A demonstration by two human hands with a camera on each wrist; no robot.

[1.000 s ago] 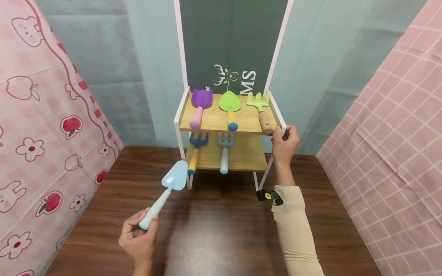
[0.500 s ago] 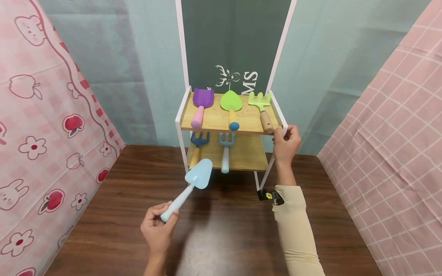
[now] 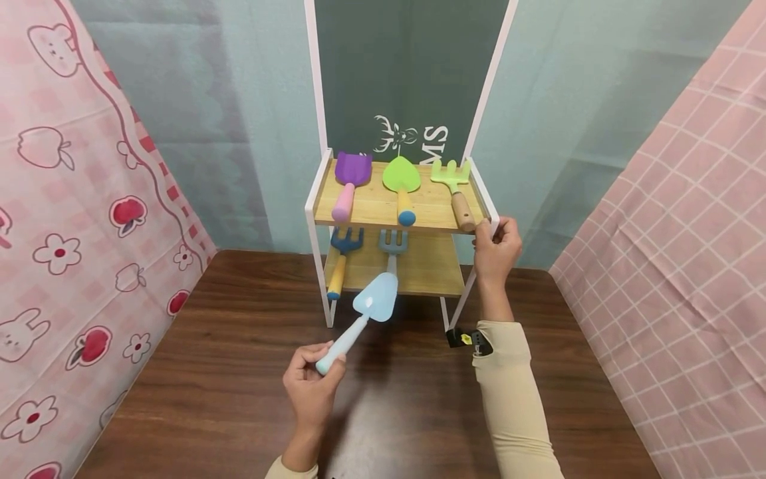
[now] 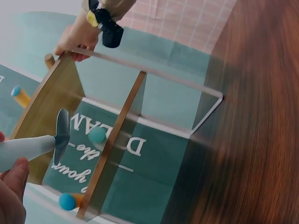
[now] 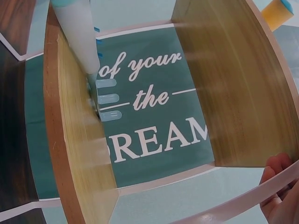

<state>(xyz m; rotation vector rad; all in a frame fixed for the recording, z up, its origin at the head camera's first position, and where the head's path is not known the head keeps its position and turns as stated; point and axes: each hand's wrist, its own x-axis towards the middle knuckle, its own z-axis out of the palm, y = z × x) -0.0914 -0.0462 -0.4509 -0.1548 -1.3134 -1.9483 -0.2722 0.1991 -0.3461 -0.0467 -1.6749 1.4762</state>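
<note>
My left hand pinches the end of a light blue toy trowel's handle; the trowel points up and right, before the lower shelf. Its blade covers part of the light blue fork behind it. In the left wrist view the trowel stands apart from both boards. With curled fingers my right hand holds the front right corner of a small two-tier shelf rack. In the right wrist view, fingertips of the right hand show at the white frame.
On the upper board lie a purple shovel, a green trowel and a green rake with a wooden handle. A dark blue fork lies at the lower board's left. Patterned cloths hang around the wooden table.
My left hand has carried the trowel right and slightly up, from left of the rack to in front of the lower board's middle. The right hand keeps its hold on the rack.
</note>
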